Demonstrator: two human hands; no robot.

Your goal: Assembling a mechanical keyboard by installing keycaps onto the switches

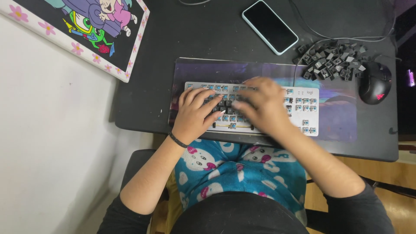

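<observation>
A white keyboard (306, 100) lies on a purple desk mat (338, 117), with most keycaps off and its blue switches bare. A few dark keycaps sit in the middle rows. My left hand (195, 113) rests flat on the keyboard's left part, fingers spread over the switches. My right hand (262, 106) lies over the middle, fingers bent down onto a dark keycap; whether it grips one is hidden. A black band circles my left wrist.
A pile of dark loose keycaps (331, 61) lies at the back right, beside a black mouse (375, 82). A phone (269, 26) lies face up at the back. A cartoon picture board (86, 30) leans at the left. The desk's front edge runs just below the keyboard.
</observation>
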